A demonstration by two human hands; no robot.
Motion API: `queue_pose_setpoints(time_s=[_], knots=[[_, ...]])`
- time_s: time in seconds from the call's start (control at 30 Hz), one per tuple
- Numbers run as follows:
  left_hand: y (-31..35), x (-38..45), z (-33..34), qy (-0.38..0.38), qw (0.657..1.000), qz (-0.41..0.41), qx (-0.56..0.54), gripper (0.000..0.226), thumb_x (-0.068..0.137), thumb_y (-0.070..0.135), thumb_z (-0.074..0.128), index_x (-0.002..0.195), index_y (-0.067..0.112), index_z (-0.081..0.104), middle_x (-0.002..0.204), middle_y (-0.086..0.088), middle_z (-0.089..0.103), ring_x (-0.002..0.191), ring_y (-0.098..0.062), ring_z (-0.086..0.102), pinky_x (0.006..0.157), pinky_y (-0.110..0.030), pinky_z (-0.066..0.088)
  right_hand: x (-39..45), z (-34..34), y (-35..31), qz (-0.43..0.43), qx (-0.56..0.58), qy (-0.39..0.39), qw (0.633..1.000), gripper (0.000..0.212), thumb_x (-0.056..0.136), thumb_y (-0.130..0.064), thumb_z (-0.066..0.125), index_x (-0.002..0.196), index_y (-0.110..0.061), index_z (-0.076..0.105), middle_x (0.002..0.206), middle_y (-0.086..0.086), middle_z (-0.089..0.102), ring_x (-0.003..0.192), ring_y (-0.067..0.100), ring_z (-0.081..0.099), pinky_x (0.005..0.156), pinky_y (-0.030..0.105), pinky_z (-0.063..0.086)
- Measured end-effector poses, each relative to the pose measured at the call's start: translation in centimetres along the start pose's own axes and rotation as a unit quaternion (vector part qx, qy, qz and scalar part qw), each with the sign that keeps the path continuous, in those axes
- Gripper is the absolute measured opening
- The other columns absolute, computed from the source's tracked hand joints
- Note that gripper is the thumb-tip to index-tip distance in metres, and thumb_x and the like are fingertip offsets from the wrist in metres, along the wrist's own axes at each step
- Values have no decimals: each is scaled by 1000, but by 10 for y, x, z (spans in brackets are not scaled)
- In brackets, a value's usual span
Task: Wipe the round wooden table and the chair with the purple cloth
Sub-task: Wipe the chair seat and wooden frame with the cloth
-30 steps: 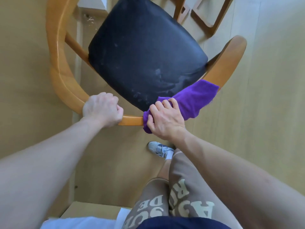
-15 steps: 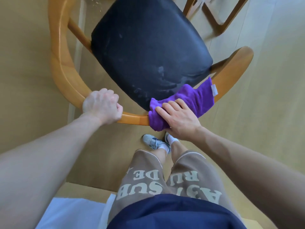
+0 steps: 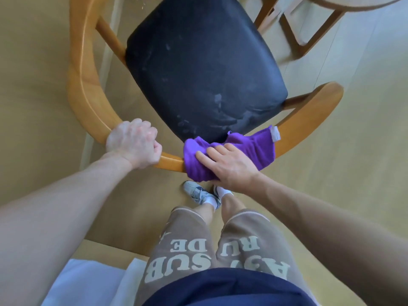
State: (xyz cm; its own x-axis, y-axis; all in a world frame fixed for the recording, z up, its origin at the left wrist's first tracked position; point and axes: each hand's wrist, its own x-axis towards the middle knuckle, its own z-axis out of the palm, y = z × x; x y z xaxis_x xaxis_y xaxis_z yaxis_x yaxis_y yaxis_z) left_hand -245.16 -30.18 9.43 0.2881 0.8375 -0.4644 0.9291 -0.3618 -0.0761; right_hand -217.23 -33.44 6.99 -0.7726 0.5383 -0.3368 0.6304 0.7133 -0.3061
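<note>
Cloth (image 3: 247, 149) is sliding right along the rail since earlier, I'm pressing it down with right hand (image 3: 229, 166), fingers flat and slightly spread, while left hand (image 3: 133, 143) is gripping the chair (image 3: 88, 100) rail, fingers curled, steadying it.

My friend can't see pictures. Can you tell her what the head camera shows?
Seen from above, a person wipes the curved wooden back rail of a chair with a purple cloth pressed under the right hand. The left hand grips the rail beside it. The black seat looks smudged.
</note>
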Motion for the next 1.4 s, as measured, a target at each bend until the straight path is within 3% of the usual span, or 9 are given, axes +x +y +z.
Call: queue_pose_setpoints(time_s=[0.17, 0.33, 0.47, 0.73, 0.87, 0.97, 1.07, 1.23, 1.4], knots=[[0, 0, 2, 8, 1000, 11, -11, 20, 84, 36, 42, 72, 20, 45, 71, 0, 47, 70, -18, 45, 58, -33, 41, -30, -9, 53, -28, -64, -35, 997, 78, 75, -54, 69, 139, -14, 50, 109, 8, 59, 92, 32, 56, 82, 44, 45], [1, 0, -1, 25, 999, 22, -26, 30, 81, 42, 25, 72, 20, 43, 71, -1, 49, 69, -19, 45, 57, -31, 35, 7, -1, -20, 124, -45, -21, 991, 51, 74, -38, 71, 118, -16, 57, 95, 6, 57, 79, 29, 52, 74, 41, 37], [2, -1, -1, 14, 1000, 13, -17, 18, 81, 32, 46, 70, 17, 47, 71, -5, 50, 71, -25, 50, 60, -33, 34, 64, 2, -71, 150, 45, -22, 987, 38, 90, -32, 63, 122, -14, 50, 102, 2, 61, 84, 25, 58, 70, 35, 27], [1, -2, -4, 37, 999, 20, -15, 21, 83, 31, 52, 70, 18, 44, 68, -2, 47, 65, -19, 44, 56, -31, 33, -11, -2, 7, 5, -22, -5, 1000, 72, 82, -37, 66, 145, -13, 42, 113, 6, 57, 97, 31, 55, 83, 42, 43], [0, -4, -6, 31, 999, 31, -33, 18, 84, 25, 57, 71, 15, 51, 71, -4, 50, 68, -22, 47, 58, -33, 40, -1, -7, -7, 45, -68, -46, 996, 49, 82, -27, 65, 127, -11, 53, 97, 4, 57, 82, 28, 55, 73, 39, 40], [-1, -4, -5, 33, 998, 43, -26, 13, 79, 21, 67, 73, 10, 65, 71, -9, 60, 64, -23, 49, 56, -32, 40, 41, -5, -39, 61, 5, -77, 995, 35, 89, -27, 60, 119, -13, 47, 102, 3, 58, 85, 27, 59, 68, 36, 32], [0, -4, -6, 36, 997, 48, -42, 11, 69, 10, 74, 67, 6, 64, 67, -13, 59, 63, -32, 57, 54, -35, 43, 75, -7, -59, 99, 105, -66, 987, 36, 90, -35, 62, 114, -13, 46, 104, 3, 61, 88, 26, 64, 65, 35, 30], [1, -5, -5, 59, 996, 43, -48, 7, 69, 8, 67, 65, 4, 62, 66, -14, 59, 63, -37, 58, 54, -35, 43, 54, 3, -54, 84, 56, -25, 995, 29, 94, -34, 56, 112, -15, 44, 99, 0, 58, 85, 24, 58, 67, 34, 27], [-2, -4, -4, 78, 993, 40, -83, 18, 81, 17, 49, 76, 7, 63, 76, -12, 61, 74, -33, 58, 60, -36, 40, 29, 0, -27, 31, 23, -39, 999, 44, 87, -37, 57, 122, -14, 47, 102, 2, 56, 89, 29, 57, 76, 42, 44]])
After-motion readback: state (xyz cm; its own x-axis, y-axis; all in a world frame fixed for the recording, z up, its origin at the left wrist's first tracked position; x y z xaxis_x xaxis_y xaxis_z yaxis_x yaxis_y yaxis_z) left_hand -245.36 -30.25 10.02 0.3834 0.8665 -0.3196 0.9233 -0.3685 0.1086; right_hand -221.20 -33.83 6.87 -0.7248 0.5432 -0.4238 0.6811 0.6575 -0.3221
